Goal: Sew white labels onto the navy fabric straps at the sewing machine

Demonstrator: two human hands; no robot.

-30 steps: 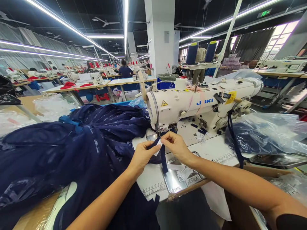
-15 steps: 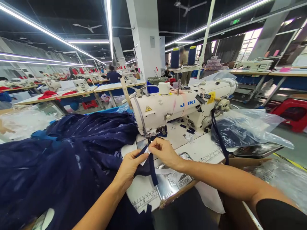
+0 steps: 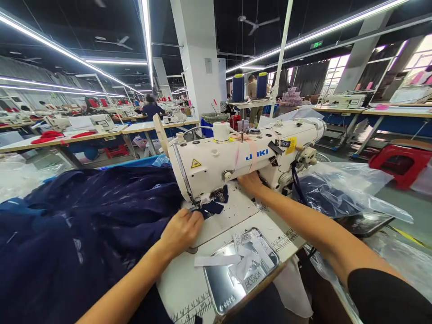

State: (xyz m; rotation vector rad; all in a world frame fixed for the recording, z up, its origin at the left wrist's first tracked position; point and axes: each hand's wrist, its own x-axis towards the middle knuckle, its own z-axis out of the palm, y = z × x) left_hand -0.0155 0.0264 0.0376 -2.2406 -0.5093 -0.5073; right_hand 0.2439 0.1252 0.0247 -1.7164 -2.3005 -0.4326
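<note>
Close to the needle of the white sewing machine [image 3: 216, 157], my left hand [image 3: 184, 229] has its fingers closed on navy fabric [image 3: 212, 208] at the stitching area. My right hand [image 3: 249, 182] reaches under the machine's arm, by the bed's back part; its fingers are hidden there. A large heap of navy fabric [image 3: 111, 216] lies left of the machine, running up to my left hand. In front of the machine bed, a shiny metal tray [image 3: 219, 288] bears several white labels [image 3: 248, 265] with printed lettering.
A clear plastic bag [image 3: 351, 189] with dark contents lies right of the machine. Two navy thread cones [image 3: 238, 87] stand on a rack behind. A red stool [image 3: 398, 164] is at the right. Co-workers, including a person in dark blue [image 3: 151, 110], are farther back.
My hands have parted from the small white label and navy strip held between them. The left has moved to the needle area, the right under the machine's arm. The tray is now uncovered.
</note>
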